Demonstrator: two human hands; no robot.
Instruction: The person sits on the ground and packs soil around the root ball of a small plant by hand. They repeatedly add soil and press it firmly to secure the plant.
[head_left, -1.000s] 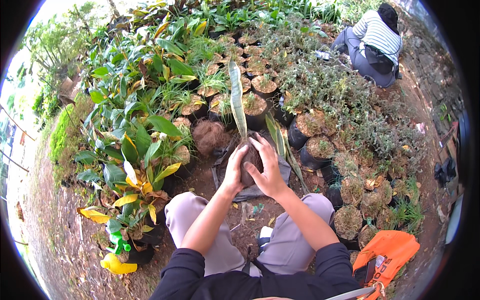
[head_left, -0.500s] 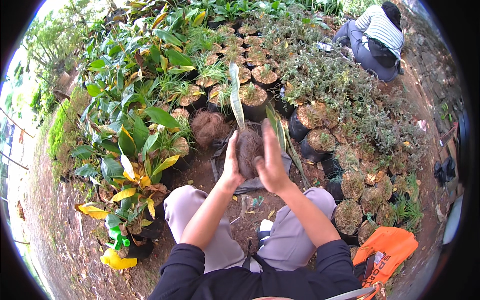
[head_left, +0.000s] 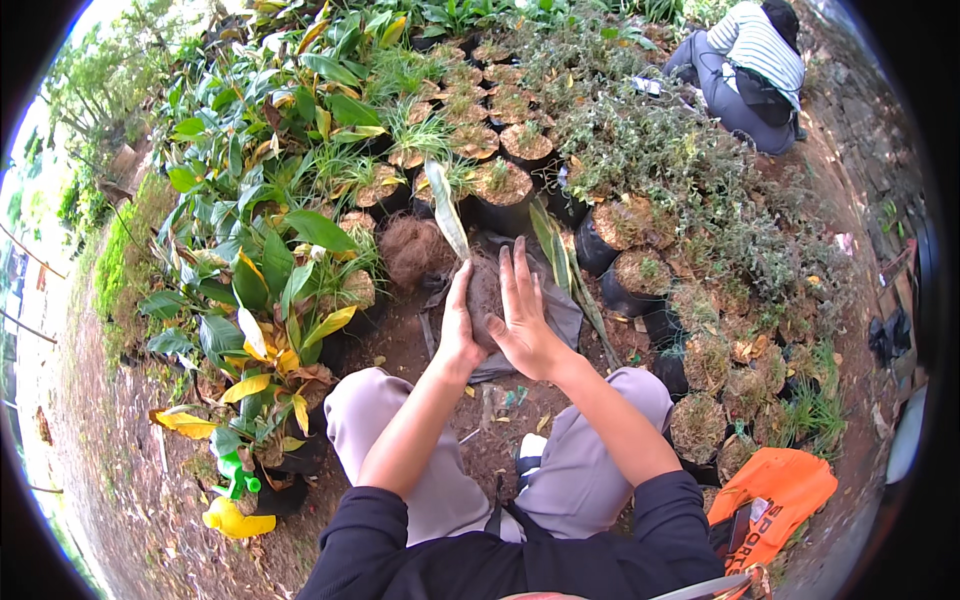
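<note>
Between my two palms is a brown fibre-covered root ball [head_left: 485, 288], from which one pale-edged, sword-shaped leaf [head_left: 446, 212] rises, leaning left. My left hand [head_left: 459, 325] lies along its left side with the fingers together. From the right, my right hand [head_left: 524, 325] presses on it, fingers long and nearly straight. Below them a dark plastic sheet [head_left: 555, 325] is spread on the soil. Touching its far left edge sits a loose clump of reddish-brown fibre [head_left: 412, 250]. More pale-edged leaves [head_left: 552, 248] slant down just right of the sheet.
Potted plants in black bags [head_left: 500, 190] stand in rows ahead, with broad-leaved plants [head_left: 250, 270] to the left. A green and yellow spray bottle [head_left: 238, 500] is at lower left. An orange bag [head_left: 775, 500] lies at lower right. Another person [head_left: 745, 75] crouches at far right.
The root ball and its leaf have come slightly nearer, and the leaf leans more to the left. My right hand has turned and closed in against the ball.
</note>
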